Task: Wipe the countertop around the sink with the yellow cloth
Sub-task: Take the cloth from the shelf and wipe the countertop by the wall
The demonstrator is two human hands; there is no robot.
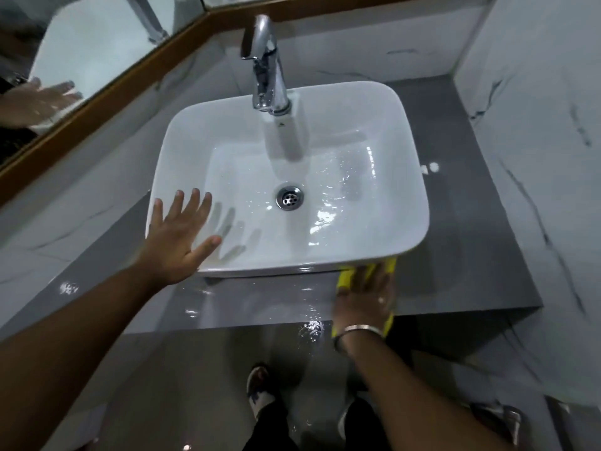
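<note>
the grey countertop runs around a white rectangular sink and ends in a straight front edge below the basin; its front strip shines wet, and the stretch to the right of the basin, up to the marble-patterned wall, lies bare. a wood-framed mirror slants along the left. the sink sits on top of the counter, its near rim overhanging the surface, a chrome tap at the back and a round drain in the middle. no writing or brand can be read; a small dark mark below the tap is too small to tell. the left hand rests flat on the sink's near-left rim, fingers spread wide, holding nothing. the right hand, a metal bangle at the wrist, presses palm-down on the yellow cloth, fingers extended over it. the cloth lies on the counter at the basin's near-right corner, partly tucked under the rim, yellow showing past the fingertips and beside the wrist at the counter's front edge.
</note>
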